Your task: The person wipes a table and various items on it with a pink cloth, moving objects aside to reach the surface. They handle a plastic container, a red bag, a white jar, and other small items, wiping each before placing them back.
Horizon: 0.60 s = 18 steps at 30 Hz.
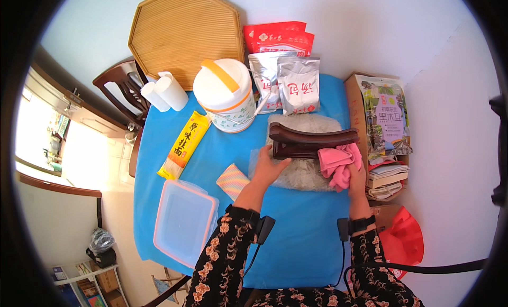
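Observation:
A dark wooden stand [309, 138] with a curved top lies across a sheet of bubble wrap [301, 176] on the blue-covered table. My left hand [270, 167] holds its lower left end, with the thumb along the front edge and the fingers at the side. In my right hand [356, 178] is a bunched pink cloth [339, 162], which rests against the stand's right end and covers part of it. Some fingers of both hands are hidden.
Silver pouches [298, 85], a white lidded bucket [224, 96] and a yellow noodle packet [185, 146] stand or lie beyond. Left of my arm are a striped cloth [232, 180] and a clear plastic container [184, 223]. A cardboard box [353, 96] borders the right side.

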{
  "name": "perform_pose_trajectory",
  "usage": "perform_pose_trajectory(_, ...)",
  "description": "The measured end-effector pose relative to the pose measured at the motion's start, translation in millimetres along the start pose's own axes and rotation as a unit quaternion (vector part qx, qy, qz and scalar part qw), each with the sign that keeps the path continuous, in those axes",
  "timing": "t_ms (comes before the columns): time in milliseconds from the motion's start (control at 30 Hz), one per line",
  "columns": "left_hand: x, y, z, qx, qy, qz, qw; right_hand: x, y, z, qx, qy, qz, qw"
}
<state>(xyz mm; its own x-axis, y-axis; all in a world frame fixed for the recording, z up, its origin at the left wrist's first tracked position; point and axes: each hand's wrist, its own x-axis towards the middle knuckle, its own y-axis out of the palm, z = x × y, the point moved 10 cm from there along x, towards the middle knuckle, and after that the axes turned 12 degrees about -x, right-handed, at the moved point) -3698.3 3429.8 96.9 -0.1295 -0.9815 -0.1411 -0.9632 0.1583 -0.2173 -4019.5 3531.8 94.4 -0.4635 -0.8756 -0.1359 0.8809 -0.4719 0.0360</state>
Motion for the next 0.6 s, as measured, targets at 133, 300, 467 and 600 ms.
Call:
perform_pose_trajectory(133, -43.9, -7.9, -29.5, 0.065, 0.066, -0.028, 0.995, -43.6, 19.9, 29.1, -0.142, -0.068, 0.001, 0.988)
perform_pose_trajectory(300, -118.5, 30.1, -70.2, 0.099, 0.159, 0.094, 0.978, -75.6, 92.0, 50.3, -0.443, -0.220, 0.108, 0.862)
perform_pose_trajectory(467, -122.3, 61.7, -58.0, 0.263, 0.145, 0.162, 0.940, -72.5, 131.4, 65.7, -0.506, -0.214, 0.289, 0.784)
perform_pose_trajectory(600, -120.6, 60.4, -39.9, 0.259, 0.185, 0.152, 0.936, -11.2, 58.4, 102.8, -0.493, -0.002, 0.442, 0.750)
